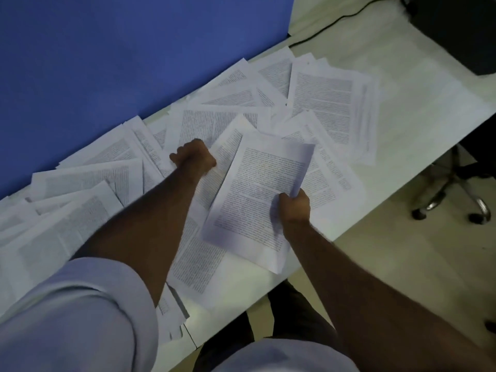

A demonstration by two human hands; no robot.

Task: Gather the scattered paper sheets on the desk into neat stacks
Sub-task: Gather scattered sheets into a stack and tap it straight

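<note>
Several printed paper sheets [330, 103] lie scattered and overlapping across the white desk [418, 84], from the near left to the far right. My right hand [294, 205] grips a small bundle of sheets [257, 194] by its right edge, lifted slightly above the others. My left hand [194, 158] reaches further in, its fingers curled round the edge of a sheet [214, 181] lying in the middle of the pile. More sheets [77, 210] lie fanned out to the left under my left forearm.
A blue partition [120, 55] runs along the desk's far side. A black cable [338, 18] crosses the far end towards a dark box [461, 30]. An office chair base [453, 194] stands on the floor at the right. The desk's near edge runs diagonally.
</note>
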